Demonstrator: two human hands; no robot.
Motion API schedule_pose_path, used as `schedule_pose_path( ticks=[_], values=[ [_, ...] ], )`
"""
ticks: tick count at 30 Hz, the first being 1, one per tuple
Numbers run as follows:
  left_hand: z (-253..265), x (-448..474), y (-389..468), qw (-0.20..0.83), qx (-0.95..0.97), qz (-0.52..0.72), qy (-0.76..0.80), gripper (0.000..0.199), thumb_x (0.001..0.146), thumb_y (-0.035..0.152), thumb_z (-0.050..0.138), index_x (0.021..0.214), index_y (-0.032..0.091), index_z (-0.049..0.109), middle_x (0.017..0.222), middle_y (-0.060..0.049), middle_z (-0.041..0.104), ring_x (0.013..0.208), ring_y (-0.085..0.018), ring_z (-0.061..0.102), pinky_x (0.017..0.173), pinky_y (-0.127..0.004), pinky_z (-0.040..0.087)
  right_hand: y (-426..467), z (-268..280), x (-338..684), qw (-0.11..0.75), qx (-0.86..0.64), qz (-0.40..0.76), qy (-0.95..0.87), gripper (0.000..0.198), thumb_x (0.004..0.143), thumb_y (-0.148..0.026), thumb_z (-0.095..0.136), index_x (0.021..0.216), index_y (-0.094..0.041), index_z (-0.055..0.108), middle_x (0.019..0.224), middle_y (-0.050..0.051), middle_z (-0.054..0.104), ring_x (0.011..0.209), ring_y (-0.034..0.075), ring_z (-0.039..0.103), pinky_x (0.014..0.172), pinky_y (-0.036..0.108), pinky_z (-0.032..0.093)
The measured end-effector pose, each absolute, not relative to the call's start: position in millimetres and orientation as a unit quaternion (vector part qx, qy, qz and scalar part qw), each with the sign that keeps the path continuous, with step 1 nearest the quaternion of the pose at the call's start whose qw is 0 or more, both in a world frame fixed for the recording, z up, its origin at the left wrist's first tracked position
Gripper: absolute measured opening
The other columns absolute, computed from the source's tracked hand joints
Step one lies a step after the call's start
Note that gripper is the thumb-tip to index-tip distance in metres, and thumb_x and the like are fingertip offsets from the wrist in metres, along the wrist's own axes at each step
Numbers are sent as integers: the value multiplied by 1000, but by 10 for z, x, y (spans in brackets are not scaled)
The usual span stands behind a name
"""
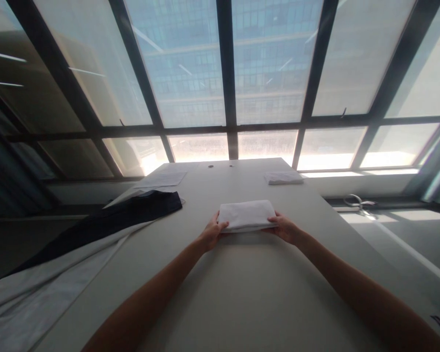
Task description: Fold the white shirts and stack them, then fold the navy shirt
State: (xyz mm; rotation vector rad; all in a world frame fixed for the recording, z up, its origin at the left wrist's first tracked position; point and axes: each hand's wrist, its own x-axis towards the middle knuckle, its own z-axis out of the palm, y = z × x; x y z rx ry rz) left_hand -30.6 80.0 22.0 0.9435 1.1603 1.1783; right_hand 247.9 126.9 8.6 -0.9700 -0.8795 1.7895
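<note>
Between my two hands is a folded white cloth (246,215), a neat rectangle held just above the white table (256,288). My left hand (212,232) grips its left end, thumb on top and fingers underneath. At the right end, my right hand (284,228) pinches it the same way. The fingers below the cloth are mostly hidden. A shadow falls on the table under its near edge.
Dark trousers or a similar dark garment (143,208) and white fabric (58,283) hang over the table's left side. Farther back lie a flat white cloth (161,180) on the left and a folded white cloth (284,178) on the right. Tall windows (190,63) stand behind.
</note>
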Motion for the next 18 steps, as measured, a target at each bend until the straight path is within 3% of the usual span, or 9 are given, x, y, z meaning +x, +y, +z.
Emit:
schedule_pose_path(
  ticks=[12, 18],
  values=[
    [377, 401, 1314, 604, 453, 418, 505, 85, 84, 16, 77, 156, 20, 33, 115, -11, 65, 76, -14, 68, 64, -26, 62, 1575, 356, 3517, 463, -430, 672, -386, 41, 79, -8, 69, 118, -19, 63, 109, 10, 70, 90, 24, 70, 79, 42, 65],
    [245, 851, 1843, 571, 490, 428, 501, 76, 87, 15, 72, 154, 20, 36, 112, -10, 66, 78, -13, 65, 61, -22, 60, 1903, 224, 3856, 534, -437, 629, -359, 39, 79, -5, 64, 114, -21, 65, 106, 7, 71, 87, 22, 69, 73, 39, 65]
  ],
)
